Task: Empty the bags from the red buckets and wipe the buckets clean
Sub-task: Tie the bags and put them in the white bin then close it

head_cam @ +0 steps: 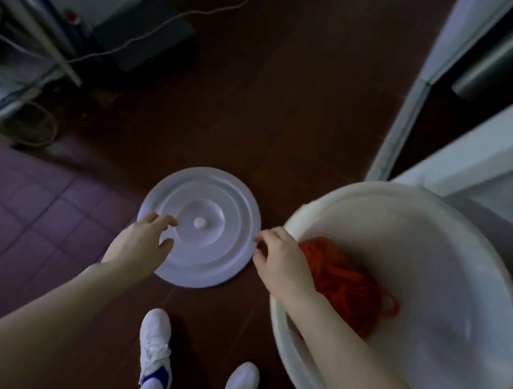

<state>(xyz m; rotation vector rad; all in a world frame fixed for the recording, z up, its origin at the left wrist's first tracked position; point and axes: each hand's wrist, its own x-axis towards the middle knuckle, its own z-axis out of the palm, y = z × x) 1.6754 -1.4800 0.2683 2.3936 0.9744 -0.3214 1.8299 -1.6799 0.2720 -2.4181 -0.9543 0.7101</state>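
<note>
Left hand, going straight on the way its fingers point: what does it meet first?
Probably the round white plastic lid flat on the floor; the left hand overlaps its left edge, though height above it is unclear.

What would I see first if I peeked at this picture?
The big white bucket on the right, with a bright red tangled bundle inside it; the right hand grips its rim. Next, the round white lid lying flat on the dark floor in the middle, with the left hand reaching over its edge.

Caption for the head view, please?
Left hand over white floor lid; right hand grips bucket rim, red bundle inside.
</note>
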